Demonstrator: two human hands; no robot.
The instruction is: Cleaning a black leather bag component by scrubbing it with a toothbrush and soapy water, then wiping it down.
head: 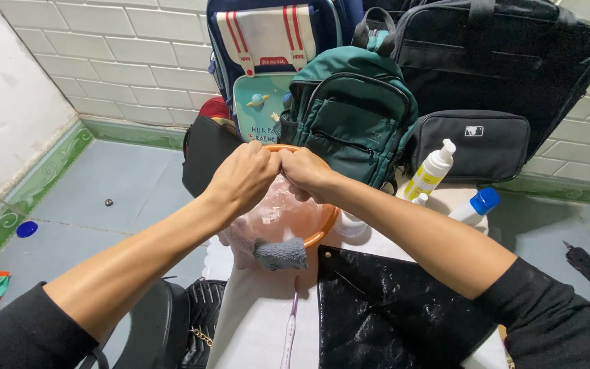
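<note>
My left hand (244,179) and my right hand (306,171) are both clenched, knuckles pressed together, just above an orange basin (325,227) with clear water in it. They appear to grip a twisted pink cloth (240,236), whose grey end (280,254) hangs over the basin's near rim below my left wrist. The part of the cloth inside the fists is hidden. The basin stands on a white surface (254,307).
Against the tiled wall behind the basin stand a green backpack (349,113), a blue and white backpack (264,48), a large black bag (500,61) and a black pouch (472,143). A pump bottle (431,171), a blue-capped bottle (474,206), a toothbrush (289,331) and a shiny black bag (384,314) lie close by.
</note>
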